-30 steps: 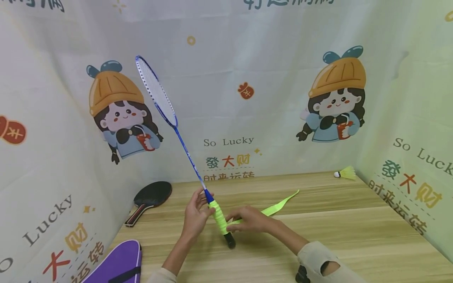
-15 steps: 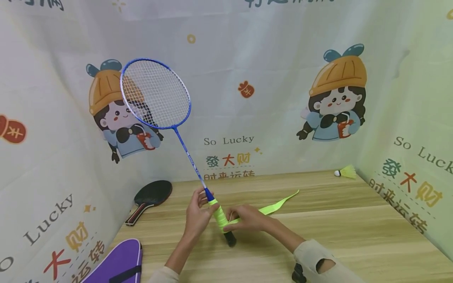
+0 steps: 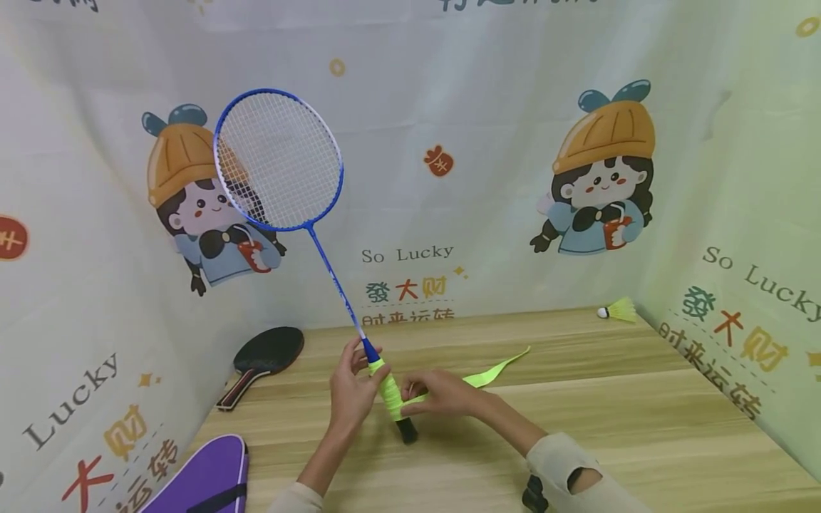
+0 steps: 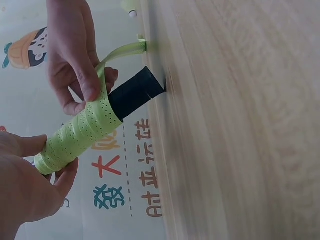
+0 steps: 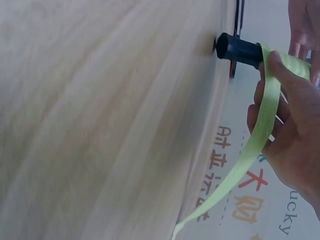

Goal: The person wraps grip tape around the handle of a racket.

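A blue and white badminton racket (image 3: 279, 160) tilts up to the left, its butt end low over the table. Bright yellow-green perforated grip tape (image 4: 80, 132) winds round most of its handle, leaving the black lower end (image 4: 136, 92) bare. My left hand (image 3: 353, 388) holds the top of the wrapped handle between thumb and fingers. At the lower edge of the wrap, my right hand (image 3: 442, 393) pinches the tape where it leaves the handle. The loose tail of tape (image 5: 250, 150) runs past the right hand and down to the tabletop.
On the wooden table (image 3: 609, 406), a black table tennis bat (image 3: 269, 350) lies at back left, with a purple case (image 3: 208, 470) nearer the front. A yellow shuttlecock (image 3: 617, 310) lies at back right. Printed cloth (image 3: 500, 214) walls the table's back and sides.
The racket has turned about its shaft, so its head went from nearly edge-on to facing the camera. Both hands keep their places on the handle and tape; the view shifted slightly.
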Demonstrator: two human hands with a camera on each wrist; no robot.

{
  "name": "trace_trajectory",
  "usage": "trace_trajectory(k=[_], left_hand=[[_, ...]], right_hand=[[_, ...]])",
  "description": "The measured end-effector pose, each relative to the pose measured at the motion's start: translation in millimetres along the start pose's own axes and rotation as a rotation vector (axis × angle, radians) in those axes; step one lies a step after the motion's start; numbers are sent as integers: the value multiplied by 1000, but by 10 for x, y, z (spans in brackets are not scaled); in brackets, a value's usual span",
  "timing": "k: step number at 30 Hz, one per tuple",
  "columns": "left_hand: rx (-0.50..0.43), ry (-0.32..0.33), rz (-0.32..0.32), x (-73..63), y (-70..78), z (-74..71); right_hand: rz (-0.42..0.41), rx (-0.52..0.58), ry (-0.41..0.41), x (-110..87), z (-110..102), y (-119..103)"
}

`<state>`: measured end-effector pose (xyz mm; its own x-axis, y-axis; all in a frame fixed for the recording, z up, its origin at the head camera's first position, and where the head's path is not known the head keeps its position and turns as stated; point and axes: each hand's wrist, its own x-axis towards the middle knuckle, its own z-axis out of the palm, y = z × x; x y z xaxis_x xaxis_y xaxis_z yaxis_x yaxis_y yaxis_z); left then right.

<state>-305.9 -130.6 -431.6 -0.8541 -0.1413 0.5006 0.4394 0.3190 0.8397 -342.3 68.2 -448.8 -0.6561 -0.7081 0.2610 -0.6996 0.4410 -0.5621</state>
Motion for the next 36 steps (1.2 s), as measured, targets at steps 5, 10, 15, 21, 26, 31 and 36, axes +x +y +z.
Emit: trace_trajectory(k=[5,10,15,21,26,31,36], left_hand=[[-31,-13,11,35,13,-4],[-76,-55,1,25,32,-10],[-77,-80,1,23,50,-20],[-94,-101,-4,30,51,-73],[-106,-117,-15,27,41,-89],[-87,-123,-9,21,29,-89],[-105,-127,0,25,29,-95]], right_hand=[[-34,4,-6,-45,-86,50],[-56,42,3,-75,-89,101],[-69,70,10,-68,-77,123],[-56,85,16,-25,-45,150],[-50,66,15,-3,-21,170],[-36,51,23,7,-22,141],[-51,63,23,11,-8,107]])
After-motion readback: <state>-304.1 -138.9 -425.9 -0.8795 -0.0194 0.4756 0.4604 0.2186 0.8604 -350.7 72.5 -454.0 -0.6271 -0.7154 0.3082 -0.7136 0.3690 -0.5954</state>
